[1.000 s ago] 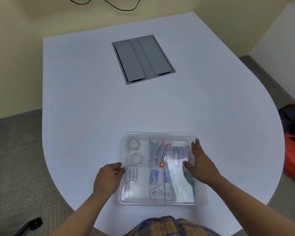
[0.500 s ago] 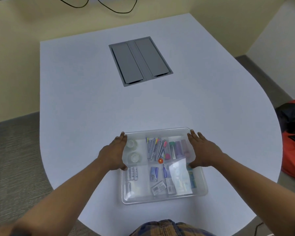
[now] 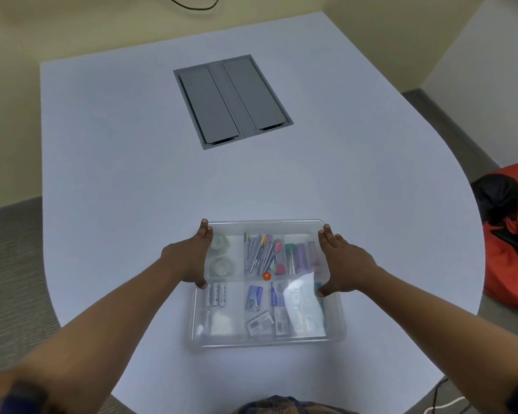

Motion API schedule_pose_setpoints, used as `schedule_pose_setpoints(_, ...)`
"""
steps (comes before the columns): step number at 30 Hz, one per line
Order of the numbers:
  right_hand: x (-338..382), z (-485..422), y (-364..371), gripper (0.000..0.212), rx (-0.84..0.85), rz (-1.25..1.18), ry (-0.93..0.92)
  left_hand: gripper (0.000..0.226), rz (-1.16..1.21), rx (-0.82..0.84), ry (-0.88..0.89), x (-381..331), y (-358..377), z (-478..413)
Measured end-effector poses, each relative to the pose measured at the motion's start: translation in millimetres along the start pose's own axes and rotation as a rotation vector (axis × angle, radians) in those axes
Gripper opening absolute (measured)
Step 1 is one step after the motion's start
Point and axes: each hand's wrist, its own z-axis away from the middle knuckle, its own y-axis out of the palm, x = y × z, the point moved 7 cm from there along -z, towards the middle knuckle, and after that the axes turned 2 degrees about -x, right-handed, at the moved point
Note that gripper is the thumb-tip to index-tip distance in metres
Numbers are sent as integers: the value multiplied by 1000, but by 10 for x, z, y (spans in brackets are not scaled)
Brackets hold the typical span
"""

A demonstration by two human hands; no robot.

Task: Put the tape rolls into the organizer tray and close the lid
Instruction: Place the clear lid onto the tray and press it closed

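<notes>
White worktop (image 3: pixel 132 174) with a grey hatch panel (image 3: pixel 232 100) set in its far half; an orange bag (image 3: pixel 509 258) lies on the floor to the right. Organizer tray (image 3: pixel 266 283) sits at the near edge, clear lid (image 3: pixel 266 227) apparently seated over it. Two tape rolls (image 3: pixel 220 255) rest in the far-left compartment, one behind the other. Left hand (image 3: pixel 189 258) and right hand (image 3: pixel 343 264) flank the tray's far half, fingers extended and spread flat on the lid edges, gripping nothing (placement suits pressing the rim down evenly). Judgement: closing step, near complete; whether the lid has latched cannot be told.
</notes>
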Motion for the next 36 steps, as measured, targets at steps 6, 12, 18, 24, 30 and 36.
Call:
schedule_pose_setpoints(6, 8, 39, 66, 166, 69, 7, 5, 156, -24, 20, -3, -39, 10, -17)
schedule_pose_setpoints(12, 42, 29, 128, 171, 64, -5, 6, 170, 14, -3, 45, -64, 81, 33)
schedule_pose_setpoints(18, 33, 87, 119, 171, 6, 28, 11, 169, -16, -38, 71, -67, 93, 46)
schedule_pose_setpoints(24, 55, 226, 101, 163, -53, -83, 70, 158, 166, -187, -24, 94, 149, 207)
schedule_pose_setpoints(30, -236, 685, 671, 84, -22, -728, 406, 50, 952, -170, -293, 420, 937, 665)
schedule_pose_setpoints(36, -123, 1003, 1186, 37, 94, -1470, 412, 28, 1514, -8, -214, 124, 1514, 1024)
